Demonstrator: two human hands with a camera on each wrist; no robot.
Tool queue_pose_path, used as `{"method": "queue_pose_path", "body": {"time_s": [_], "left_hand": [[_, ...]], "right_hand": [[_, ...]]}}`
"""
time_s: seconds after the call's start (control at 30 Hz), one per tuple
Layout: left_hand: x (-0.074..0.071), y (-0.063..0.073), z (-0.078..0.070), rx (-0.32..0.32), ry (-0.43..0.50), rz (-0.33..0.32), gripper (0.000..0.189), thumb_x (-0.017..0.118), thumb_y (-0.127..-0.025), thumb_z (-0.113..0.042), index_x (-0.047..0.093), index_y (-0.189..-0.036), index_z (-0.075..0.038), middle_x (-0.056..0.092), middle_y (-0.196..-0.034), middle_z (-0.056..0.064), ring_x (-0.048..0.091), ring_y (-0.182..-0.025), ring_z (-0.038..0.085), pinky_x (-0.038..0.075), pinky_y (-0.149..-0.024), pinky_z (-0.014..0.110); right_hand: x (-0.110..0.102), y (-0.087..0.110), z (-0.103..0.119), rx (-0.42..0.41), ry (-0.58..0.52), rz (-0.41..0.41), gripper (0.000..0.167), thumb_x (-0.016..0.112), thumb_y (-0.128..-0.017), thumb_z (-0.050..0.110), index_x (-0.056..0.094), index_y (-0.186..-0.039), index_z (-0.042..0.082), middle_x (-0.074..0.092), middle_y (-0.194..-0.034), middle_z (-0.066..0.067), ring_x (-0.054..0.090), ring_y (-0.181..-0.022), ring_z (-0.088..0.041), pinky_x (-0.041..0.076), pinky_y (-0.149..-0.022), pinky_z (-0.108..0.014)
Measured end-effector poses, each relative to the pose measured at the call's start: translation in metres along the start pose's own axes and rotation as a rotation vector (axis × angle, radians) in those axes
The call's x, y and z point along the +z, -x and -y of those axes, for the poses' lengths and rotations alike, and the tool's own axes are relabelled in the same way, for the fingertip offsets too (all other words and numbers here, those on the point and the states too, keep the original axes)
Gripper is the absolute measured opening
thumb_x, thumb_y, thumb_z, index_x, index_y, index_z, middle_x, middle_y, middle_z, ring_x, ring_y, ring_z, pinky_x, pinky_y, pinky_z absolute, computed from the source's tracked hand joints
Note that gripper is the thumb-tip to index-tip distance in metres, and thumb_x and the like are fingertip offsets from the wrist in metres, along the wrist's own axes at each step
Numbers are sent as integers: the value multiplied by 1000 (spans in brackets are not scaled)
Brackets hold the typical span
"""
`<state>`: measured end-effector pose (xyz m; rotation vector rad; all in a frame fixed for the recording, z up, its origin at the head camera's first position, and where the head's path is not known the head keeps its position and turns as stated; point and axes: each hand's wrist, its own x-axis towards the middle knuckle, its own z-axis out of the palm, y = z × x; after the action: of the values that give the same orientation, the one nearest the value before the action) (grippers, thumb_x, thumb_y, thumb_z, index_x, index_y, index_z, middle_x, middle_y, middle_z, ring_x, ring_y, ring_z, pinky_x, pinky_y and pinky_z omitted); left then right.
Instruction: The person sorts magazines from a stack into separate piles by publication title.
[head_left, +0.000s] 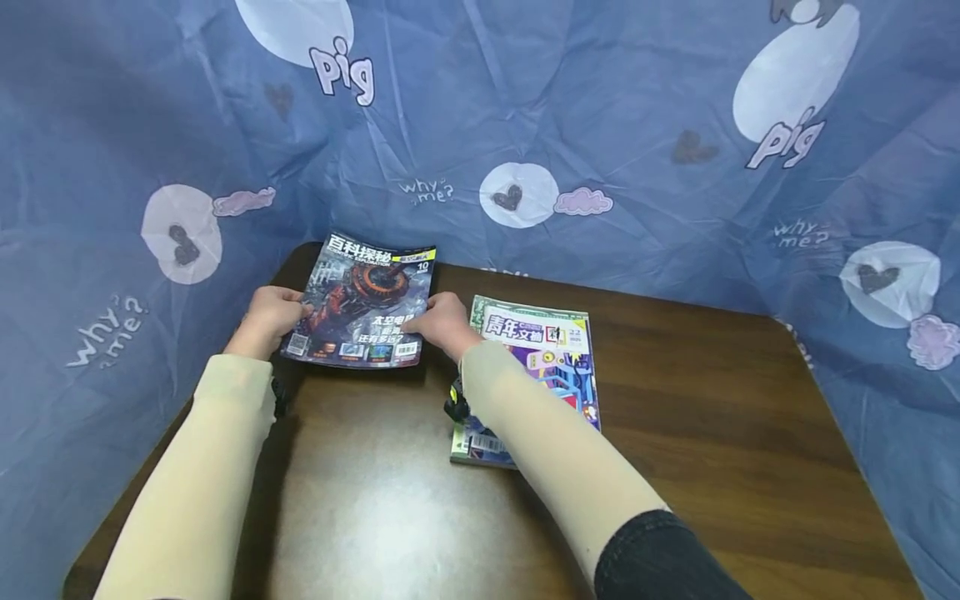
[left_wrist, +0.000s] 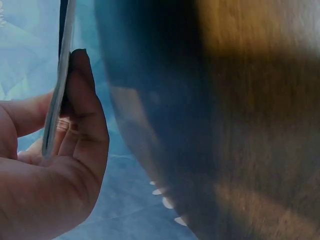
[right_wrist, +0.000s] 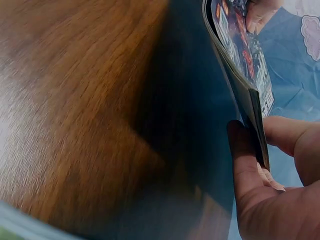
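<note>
Both hands hold a dark magazine (head_left: pixel 360 292) with a robot-like picture on its cover, at the far left of the table. My left hand (head_left: pixel 273 315) grips its left edge, thumb on the cover and fingers beneath, as the left wrist view shows with the magazine (left_wrist: pixel 60 85) seen edge-on. My right hand (head_left: pixel 444 323) pinches the right edge the same way. In the right wrist view the magazine (right_wrist: pixel 242 70) stands clear of the tabletop, with the right hand (right_wrist: pixel 280 175) at its near corner. A second magazine (head_left: pixel 536 333) with a green border lies under the right forearm, partly hidden.
The brown wooden table (head_left: pixel 697 400) has rounded corners. A blue printed cloth (head_left: pixel 637 108) hangs behind it and along both sides, close to the table's edges. The wrists carry small black devices, such as the strapped one (head_left: pixel 456 402) on the right.
</note>
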<state>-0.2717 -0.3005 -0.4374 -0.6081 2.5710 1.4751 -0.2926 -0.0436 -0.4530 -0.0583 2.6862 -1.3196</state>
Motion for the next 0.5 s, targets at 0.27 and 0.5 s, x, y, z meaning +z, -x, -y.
{"method": "queue_pose_path", "body": {"time_s": [0.27, 0.5], "left_hand": [[1, -11, 2, 3, -43, -52, 38, 56, -103, -9, 56, -132, 15, 52, -135, 30, 48, -122, 41, 41, -103, 54], [2, -16, 6, 40, -84, -71, 38, 56, -102, -6, 54, -131, 18, 50, -137, 33, 48, -124, 42, 41, -103, 56]], "right_hand": [[7, -4, 3, 32, -14, -9, 30, 93, -73, 23, 71, -80, 4, 61, -73, -2, 53, -71, -19, 48, -61, -29], [13, -8, 1, 67, -9, -20, 33, 94, -72, 24, 70, -83, 3, 61, -79, -4, 54, -74, -20, 50, -65, -31]]}}
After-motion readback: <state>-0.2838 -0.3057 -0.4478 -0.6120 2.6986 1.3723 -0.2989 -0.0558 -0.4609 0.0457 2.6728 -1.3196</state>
